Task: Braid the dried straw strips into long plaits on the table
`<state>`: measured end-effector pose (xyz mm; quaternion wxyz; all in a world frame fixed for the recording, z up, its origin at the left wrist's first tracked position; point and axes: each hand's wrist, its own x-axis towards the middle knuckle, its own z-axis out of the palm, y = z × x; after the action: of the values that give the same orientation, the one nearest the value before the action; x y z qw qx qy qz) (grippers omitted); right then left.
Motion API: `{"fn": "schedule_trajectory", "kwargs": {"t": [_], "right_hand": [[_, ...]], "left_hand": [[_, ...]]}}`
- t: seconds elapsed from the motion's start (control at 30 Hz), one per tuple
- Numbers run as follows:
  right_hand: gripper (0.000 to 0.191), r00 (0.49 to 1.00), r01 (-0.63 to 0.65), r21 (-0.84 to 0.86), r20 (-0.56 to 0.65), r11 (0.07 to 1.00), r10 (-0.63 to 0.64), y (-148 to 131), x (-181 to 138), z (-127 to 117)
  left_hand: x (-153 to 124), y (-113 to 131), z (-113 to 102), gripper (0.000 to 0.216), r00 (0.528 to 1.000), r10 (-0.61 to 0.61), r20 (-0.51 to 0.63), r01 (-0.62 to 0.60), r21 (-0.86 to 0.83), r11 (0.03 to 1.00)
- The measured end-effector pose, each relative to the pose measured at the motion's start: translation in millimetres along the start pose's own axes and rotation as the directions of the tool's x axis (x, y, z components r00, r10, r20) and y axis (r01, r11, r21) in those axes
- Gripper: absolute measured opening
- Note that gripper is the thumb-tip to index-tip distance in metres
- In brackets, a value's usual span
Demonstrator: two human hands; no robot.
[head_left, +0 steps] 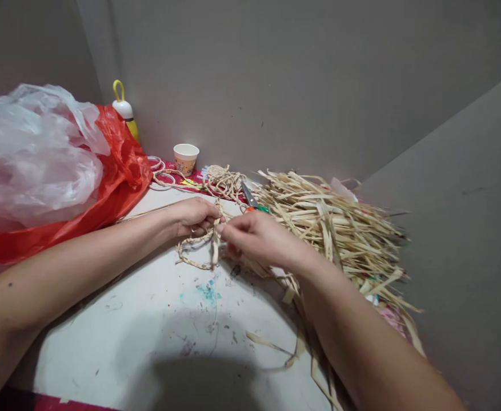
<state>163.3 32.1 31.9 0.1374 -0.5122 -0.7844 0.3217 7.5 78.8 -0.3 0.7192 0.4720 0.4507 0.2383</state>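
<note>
My left hand (194, 216) and my right hand (254, 237) meet over a white table (147, 319), both pinching a thin braided straw cord (196, 254) that loops down onto the table below them. The right hand's fingers also close on loose straw strips at the braid's working end. A big heap of flat dried straw strips (340, 228) lies just right of my right hand and under my right forearm.
A clear plastic bag (31, 154) on a red plastic bag (121, 165) fills the left. At the back stand a paper cup (185, 158), a yellow-white bottle (124, 111), coiled braid (224, 181) and scissors (252, 202). Grey walls close the corner.
</note>
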Motion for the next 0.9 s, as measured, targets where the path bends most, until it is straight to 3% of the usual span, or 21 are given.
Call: {"fn": "schedule_trajectory", "kwargs": {"t": [0.1,0.13,0.17,0.33,0.5,0.67,0.9], "right_hand": [[0.035,0.95,-0.045,0.194,-0.296,0.98,0.102,8.9,7.0,-12.2],[0.032,0.933,-0.051,0.247,-0.334,0.968,0.135,13.4,11.2,-11.8],[0.03,0.936,-0.065,0.292,-0.313,0.954,0.16,17.8,15.5,-9.4],[0.026,0.983,-0.174,0.474,0.026,0.863,0.184,29.2,30.8,13.7],[0.033,0.98,-0.198,0.517,0.076,0.833,0.186,32.7,36.3,14.8],[0.028,0.959,-0.282,0.613,0.188,0.738,0.211,36.5,38.4,7.5],[0.028,0.959,-0.276,0.674,0.143,0.685,0.246,38.3,40.8,14.2]], "left_hand": [[-1.7,4.4,-3.1,0.014,0.999,-0.015,0.047,0.017,-0.036,0.999],[-1.7,4.7,-3.5,0.014,0.998,-0.018,0.062,0.021,-0.042,0.999],[-1.4,4.4,-3.6,0.014,0.997,-0.018,0.077,0.022,-0.046,0.999],[1.4,-0.7,-1.7,0.015,0.991,0.009,0.13,-0.003,-0.048,0.999],[1.2,-1.2,-0.6,0.016,0.992,0.014,0.126,-0.014,0.002,1.0],[-2.0,-0.8,1.5,0.015,0.996,0.051,0.079,-0.066,0.194,0.979],[-6.1,-1.5,5.7,0.016,0.979,0.204,-0.016,-0.156,0.586,0.795]]}}
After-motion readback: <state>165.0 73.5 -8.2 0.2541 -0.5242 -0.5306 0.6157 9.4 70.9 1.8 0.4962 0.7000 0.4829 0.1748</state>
